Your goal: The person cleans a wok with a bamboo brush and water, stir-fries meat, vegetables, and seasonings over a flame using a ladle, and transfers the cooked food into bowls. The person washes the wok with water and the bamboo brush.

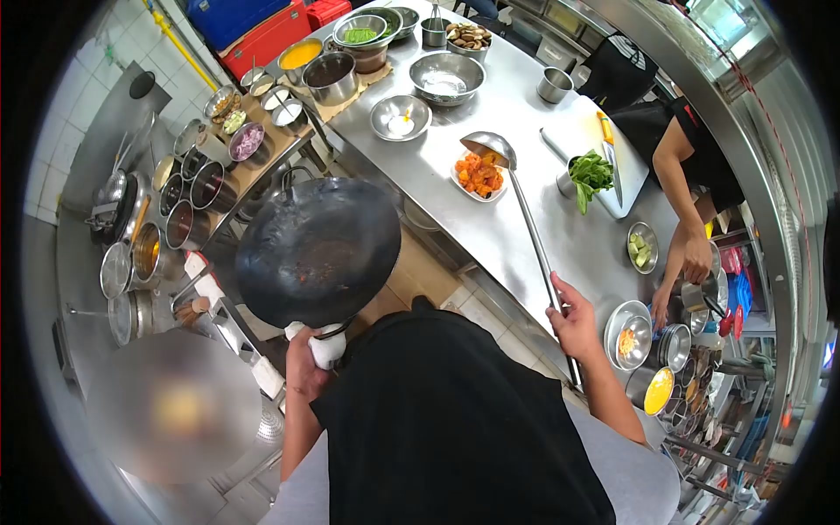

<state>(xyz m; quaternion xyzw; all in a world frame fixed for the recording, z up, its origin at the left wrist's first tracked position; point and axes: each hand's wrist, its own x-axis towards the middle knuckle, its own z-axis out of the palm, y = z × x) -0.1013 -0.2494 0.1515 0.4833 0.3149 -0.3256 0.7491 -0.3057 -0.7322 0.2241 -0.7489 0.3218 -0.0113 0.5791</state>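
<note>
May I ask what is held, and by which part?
The left hand holds the wok at its near edge through a cloth; the right hand, the ladle by its handle.

Left hand (303,362) in a grip; right hand (576,322) curled, well apart

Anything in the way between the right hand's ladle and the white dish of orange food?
Nothing visible. The ladle overlaps the white dish in view; contact can't be told. Between dish and right hand, only bare table shows beneath.
</note>
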